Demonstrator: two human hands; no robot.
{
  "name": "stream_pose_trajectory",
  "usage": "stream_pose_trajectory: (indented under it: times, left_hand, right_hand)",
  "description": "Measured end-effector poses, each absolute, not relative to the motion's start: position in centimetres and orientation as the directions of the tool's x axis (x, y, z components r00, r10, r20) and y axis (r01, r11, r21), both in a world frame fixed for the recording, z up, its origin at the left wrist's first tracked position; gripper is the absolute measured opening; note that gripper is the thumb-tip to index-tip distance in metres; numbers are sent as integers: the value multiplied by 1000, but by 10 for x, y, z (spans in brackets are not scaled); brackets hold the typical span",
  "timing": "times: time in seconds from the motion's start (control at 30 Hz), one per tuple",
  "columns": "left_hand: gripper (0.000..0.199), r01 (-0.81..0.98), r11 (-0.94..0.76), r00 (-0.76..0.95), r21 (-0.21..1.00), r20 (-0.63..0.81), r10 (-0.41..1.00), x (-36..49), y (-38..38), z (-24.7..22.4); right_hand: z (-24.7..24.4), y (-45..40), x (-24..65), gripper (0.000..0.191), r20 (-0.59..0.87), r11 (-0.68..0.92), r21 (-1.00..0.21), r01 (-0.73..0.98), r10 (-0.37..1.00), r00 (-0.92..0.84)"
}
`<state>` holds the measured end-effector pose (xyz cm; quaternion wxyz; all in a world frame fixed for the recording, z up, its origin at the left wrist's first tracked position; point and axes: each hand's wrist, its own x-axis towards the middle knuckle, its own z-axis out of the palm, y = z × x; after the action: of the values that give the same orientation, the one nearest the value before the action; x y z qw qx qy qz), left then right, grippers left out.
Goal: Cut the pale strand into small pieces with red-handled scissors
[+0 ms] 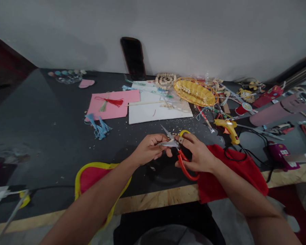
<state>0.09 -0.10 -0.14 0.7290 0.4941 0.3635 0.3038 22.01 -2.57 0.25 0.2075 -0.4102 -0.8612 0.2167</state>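
Note:
My right hand (197, 153) is closed around a pair of scissors (185, 166) with red and yellow handles. The blades are spread and point left, toward my other hand. At their tips, my left hand (151, 148) is pinched; a small pale bit shows between the blades, too small to name. Both hands are just above the dark tabletop near its front edge. Behind them, a white board (155, 114) and a pink sheet (112, 114) lie flat, with a red tassel (114, 102) on the pink one and light blue tassels (99, 128) at its corner.
A yellow wicker basket (196, 92) stands at the back among beads and clutter. To the right are a yellow glue gun (228, 129), a thread spool (242, 109), a pink bottle (280, 109) and red cloth (234, 177). A phone (134, 58) leans on the wall.

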Motion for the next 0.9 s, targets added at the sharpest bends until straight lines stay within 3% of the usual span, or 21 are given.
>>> stream_pose_trajectory:
  times: [0.33,0.6,0.9]
  left_hand:
    - [39,-95,330,501,939,-241,831,3,-1,1]
    - [40,-110,252,452,961,-178,874,6,-2,1]
    - [37,-141,169,451,976,-88,888,5,-3,-2]
  right_hand:
    - [-5,-28,218,70,226,594,-491,637,793,-565]
    - [2,-31,215,59,196,523,-643,559,818,-541]
    - [17,-36,214,25,66,347,-824,449,844,-532]
